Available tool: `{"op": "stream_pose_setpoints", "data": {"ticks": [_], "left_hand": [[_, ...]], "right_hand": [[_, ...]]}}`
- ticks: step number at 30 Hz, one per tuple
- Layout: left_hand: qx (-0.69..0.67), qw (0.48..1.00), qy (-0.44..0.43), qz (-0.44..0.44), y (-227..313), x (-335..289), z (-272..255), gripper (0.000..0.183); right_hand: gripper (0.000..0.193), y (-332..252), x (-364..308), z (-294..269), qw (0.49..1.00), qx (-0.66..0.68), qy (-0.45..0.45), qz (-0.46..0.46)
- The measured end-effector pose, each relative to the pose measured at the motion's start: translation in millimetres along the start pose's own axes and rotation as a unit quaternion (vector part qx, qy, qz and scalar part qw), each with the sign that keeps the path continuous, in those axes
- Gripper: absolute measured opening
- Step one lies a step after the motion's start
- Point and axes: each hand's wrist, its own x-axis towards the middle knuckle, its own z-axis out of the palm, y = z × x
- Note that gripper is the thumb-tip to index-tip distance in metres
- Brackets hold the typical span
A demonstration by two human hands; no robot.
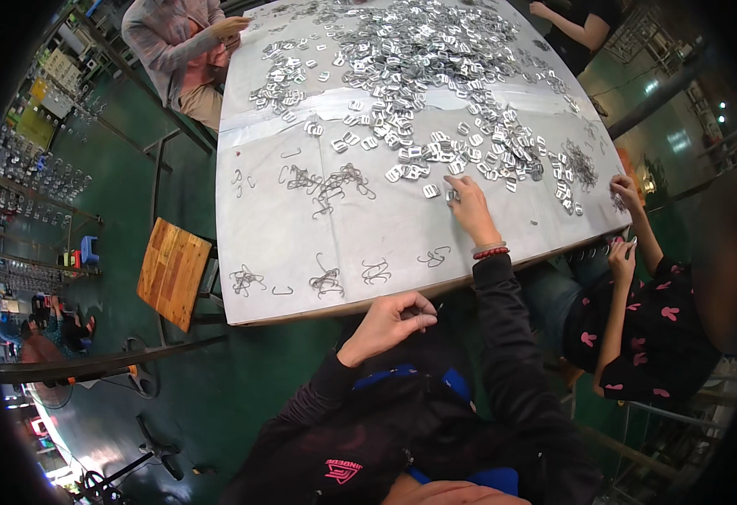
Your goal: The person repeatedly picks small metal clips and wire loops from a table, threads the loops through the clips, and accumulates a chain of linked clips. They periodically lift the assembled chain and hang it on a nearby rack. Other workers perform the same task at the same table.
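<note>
My right hand (472,209) reaches over the table, its thumb and forefinger closing around a small silver metal buckle (453,195). Another loose buckle (431,192) lies just left of those fingers. Beyond them spreads a large heap of the same slotted buckles (436,50). My left hand (392,324) is held at the table's near edge, thumb and fingers pinched together; a thin tip shows by the fingertips, too small to name. Bent wire hooks (326,280) lie in small bunches along the near edge, and a bigger tangle of wire hooks (335,183) lies farther in.
A pale sheet covers the table (280,236). On the right, a co-worker in a dark patterned shirt (650,337) handles small pieces at the edge. Two other people stand or sit at the far corners. A wooden stool (173,273) stands at the left.
</note>
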Motion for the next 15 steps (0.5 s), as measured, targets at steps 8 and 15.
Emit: {"op": "stream_pose_setpoints", "data": {"ticks": [8,15], "left_hand": [[-0.120,0.987,0.102,0.042,10.3,47.9,11.4,0.007],[0.154,0.957,0.149,0.198,-2.5,71.3,37.2,0.009]], "right_hand": [[0.026,-42.7,-87.7,-32.5,0.896,0.359,0.074,0.252],[0.024,-94.7,-142.2,-49.0,0.828,0.501,0.115,0.224]]}}
